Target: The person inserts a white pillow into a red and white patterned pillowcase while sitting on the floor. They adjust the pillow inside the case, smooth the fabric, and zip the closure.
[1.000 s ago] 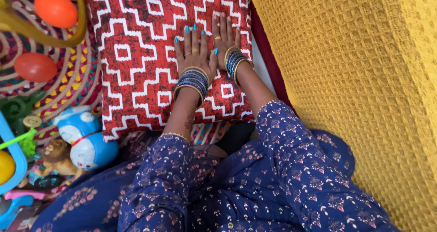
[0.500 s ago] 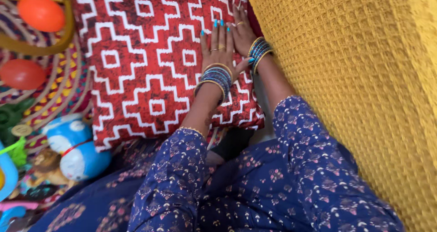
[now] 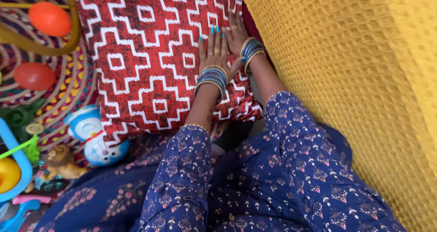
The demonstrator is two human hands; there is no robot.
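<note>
both hands are laid flat and open on a red cushion (image 3: 150, 63), nothing gripped; left hand (image 3: 213, 52) is pressed palm down, right hand (image 3: 236, 36) just beside it near the yellow cover (image 3: 346, 77). the cushion is lying on a striped rug (image 3: 68, 91); orange balls (image 3: 49, 19) and a blue toy (image 3: 93, 134) are seen at left

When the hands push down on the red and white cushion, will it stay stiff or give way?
Probably it gives way: the red and white cushion looks plump and fabric-covered, with both the left hand and right hand flat on it. It likely lifts lightly and flops, and should not roll.
</note>
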